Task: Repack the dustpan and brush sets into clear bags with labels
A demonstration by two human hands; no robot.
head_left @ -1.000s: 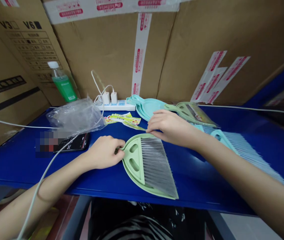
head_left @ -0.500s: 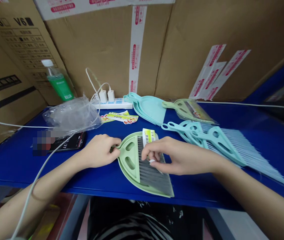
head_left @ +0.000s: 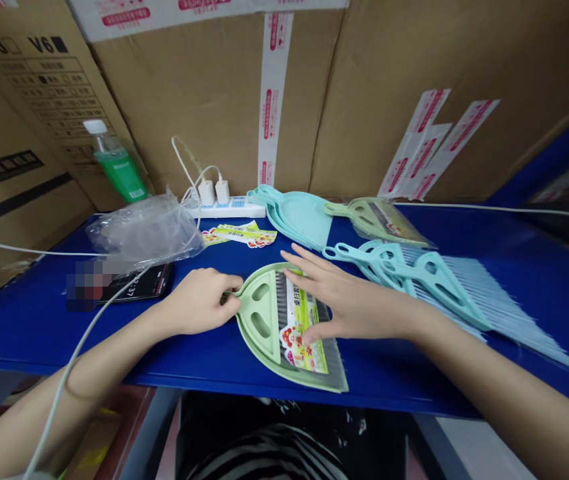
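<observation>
A green dustpan (head_left: 259, 357) lies near the table's front edge with a matching green hand brush (head_left: 260, 310) nested in it, dark bristles towards the right. My left hand (head_left: 207, 301) is closed around the handle end of the two, hiding it. Across the bristles lies a printed card label (head_left: 309, 357) with yellow-green and red flower pictures. Over the label's right part is my right hand (head_left: 347, 300), fingers spread and holding nothing; its thumb is at the label's edge. Whether the fingers press on the card I cannot tell.
Blue dustpans (head_left: 304, 217) are stacked at the back, beside a bagged green brush set (head_left: 389, 220). Several blue brushes (head_left: 444, 287) lie right. More labels (head_left: 244, 235), a power strip (head_left: 229, 209), a plastic bag (head_left: 149, 230), a phone (head_left: 149, 283) and a green bottle (head_left: 121, 170) stand left.
My right hand has opened from a curled pinch to spread fingers. The label, mostly covered before, now lies flat across the bristles. My left hand has stayed on the handle.
</observation>
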